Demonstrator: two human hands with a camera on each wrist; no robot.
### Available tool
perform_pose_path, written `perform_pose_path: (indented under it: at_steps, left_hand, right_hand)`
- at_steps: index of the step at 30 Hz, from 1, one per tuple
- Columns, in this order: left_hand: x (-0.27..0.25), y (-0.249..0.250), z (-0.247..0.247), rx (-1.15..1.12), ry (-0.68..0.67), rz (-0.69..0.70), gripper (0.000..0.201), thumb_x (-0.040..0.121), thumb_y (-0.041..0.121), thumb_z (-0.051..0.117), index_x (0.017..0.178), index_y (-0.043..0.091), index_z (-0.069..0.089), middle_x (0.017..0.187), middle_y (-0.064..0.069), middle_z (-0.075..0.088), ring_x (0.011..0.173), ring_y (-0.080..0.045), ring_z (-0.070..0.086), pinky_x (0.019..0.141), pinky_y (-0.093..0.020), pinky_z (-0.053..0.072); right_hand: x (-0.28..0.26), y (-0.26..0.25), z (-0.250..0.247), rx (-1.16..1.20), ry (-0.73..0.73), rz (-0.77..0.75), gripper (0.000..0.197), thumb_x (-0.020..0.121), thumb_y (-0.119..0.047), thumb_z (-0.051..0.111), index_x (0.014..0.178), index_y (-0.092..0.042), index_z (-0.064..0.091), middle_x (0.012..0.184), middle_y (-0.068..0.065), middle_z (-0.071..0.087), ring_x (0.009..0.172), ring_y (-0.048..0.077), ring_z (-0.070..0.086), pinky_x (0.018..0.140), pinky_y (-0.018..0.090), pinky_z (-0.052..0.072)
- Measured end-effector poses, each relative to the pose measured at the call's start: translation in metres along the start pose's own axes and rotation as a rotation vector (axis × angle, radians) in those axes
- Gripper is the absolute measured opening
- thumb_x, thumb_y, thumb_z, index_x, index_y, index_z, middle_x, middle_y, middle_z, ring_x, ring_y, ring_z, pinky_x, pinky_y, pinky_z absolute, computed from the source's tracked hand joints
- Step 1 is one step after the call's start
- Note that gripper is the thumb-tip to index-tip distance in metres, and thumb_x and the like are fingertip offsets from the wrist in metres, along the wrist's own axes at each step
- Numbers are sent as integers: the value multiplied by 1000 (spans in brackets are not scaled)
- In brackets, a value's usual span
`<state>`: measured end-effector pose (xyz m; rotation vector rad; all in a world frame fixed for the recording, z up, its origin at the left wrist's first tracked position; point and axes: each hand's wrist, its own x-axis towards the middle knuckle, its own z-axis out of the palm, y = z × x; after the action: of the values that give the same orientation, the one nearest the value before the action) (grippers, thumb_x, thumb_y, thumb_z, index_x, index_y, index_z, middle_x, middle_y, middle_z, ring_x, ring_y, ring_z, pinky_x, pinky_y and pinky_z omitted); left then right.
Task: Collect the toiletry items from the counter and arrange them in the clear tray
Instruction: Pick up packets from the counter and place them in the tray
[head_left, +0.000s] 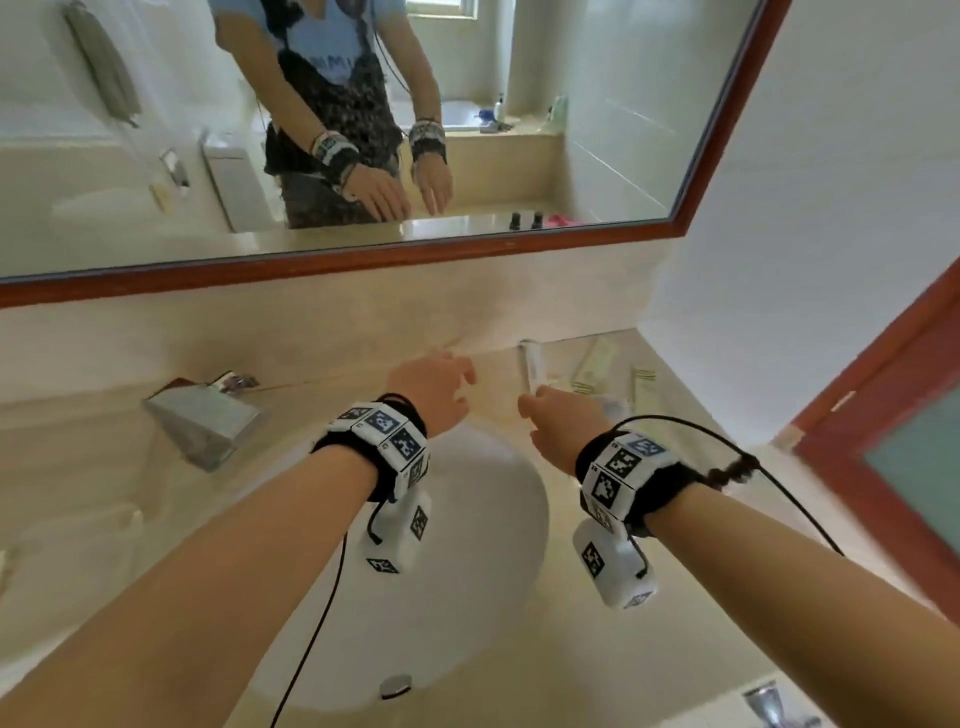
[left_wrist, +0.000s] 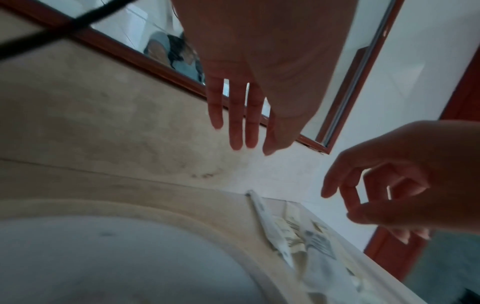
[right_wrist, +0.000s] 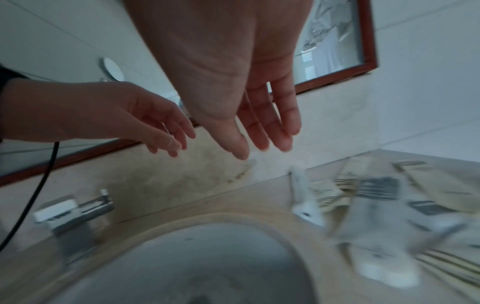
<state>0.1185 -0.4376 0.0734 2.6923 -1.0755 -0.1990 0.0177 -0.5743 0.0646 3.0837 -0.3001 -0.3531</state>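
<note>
Both my hands hover over the basin, reaching toward the back right corner of the counter. My left hand (head_left: 441, 384) has straight, spread fingers (left_wrist: 237, 131) and holds nothing. To its right, my right hand (head_left: 545, 410) hangs with relaxed fingers (right_wrist: 262, 135) and is also empty. Just beyond them lies the clear tray (head_left: 571, 343), whose faint rim is hard to make out. A white tube (head_left: 531, 364) (right_wrist: 303, 195) and several pale striped packets (head_left: 597, 358) (right_wrist: 376, 189) lie there, blurred. I cannot tell which of them are inside the tray.
A chrome faucet (head_left: 202, 415) stands at the back left of the white sink (head_left: 467, 597). A red-framed mirror (head_left: 363, 260) runs above the backsplash. A red door frame (head_left: 883, 415) closes off the right side. Black cables hang from both wrists.
</note>
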Motion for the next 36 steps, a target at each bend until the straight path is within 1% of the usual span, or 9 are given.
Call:
perform_pose_path:
  at_steps: [6,9,12,16,22,24,28,32,36]
  left_hand:
    - [61,60,44,26,-107,59,36,91,24,50,126,26,50,125,3,55,107,-21,60,93,-34,49]
    - [85,68,63,22,-164,49,42,91,23,49,132,29,44,130,1,52,110,-21,59,93,-34,50]
    - [103,67,78,32,-227,21,47,93,24,47,138,30,38,135,-1,48,113,-24,58,91,-35,49]
    - [123,61,93,53,-267,-10,50,95,27,46,142,31,32,136,-5,48,117,-26,56,94,-37,49]
    - [148,59,115,15,-293,-27,46,98,36,40,144,34,33,136,-8,48,120,-26,54,96,-38,48]
    - [156,60,121,7,-302,-16,45,99,40,37,144,35,34,139,-8,46,124,-26,51,99,-38,47]
    - [167,58,132,22,-329,-8,47,98,44,38,144,33,35,144,-8,41,131,-25,44,103,-40,44]
    - [174,52,137,-8,-339,-28,43,95,45,45,135,29,50,144,-6,37,133,-24,38,105,-41,41]
    - [173,46,137,-28,-319,-63,34,92,33,54,123,18,55,135,-11,38,122,-26,45,99,-38,47]
  right_hand:
    - [14,83,30,84,-103,212,33,93,-4,46,126,-7,48,132,13,52,117,30,56,93,36,48]
    - [31,96,41,160,-140,292,43,94,-6,49,136,-1,40,138,20,47,118,31,57,90,34,49]
    - [44,101,55,220,-138,299,36,96,-10,43,132,-4,42,133,19,50,116,35,55,91,39,47]
    - [60,105,76,243,-123,378,48,97,-13,44,142,-6,28,145,18,35,127,31,47,98,38,45]
    - [88,111,97,348,-106,536,45,94,-22,50,134,-11,34,132,15,43,106,27,60,71,30,44]
    - [95,113,100,330,-109,573,46,94,-23,49,135,-10,32,132,16,42,106,28,59,72,30,47]
    - [108,117,105,409,-122,595,52,92,-20,49,139,-8,31,137,20,38,121,36,47,93,39,45]
    - [116,111,111,314,-124,641,58,90,-22,52,142,-11,27,127,19,42,106,30,54,78,35,53]
    - [121,104,112,261,-97,623,53,88,-13,51,136,-12,30,126,18,40,95,32,61,77,37,55]
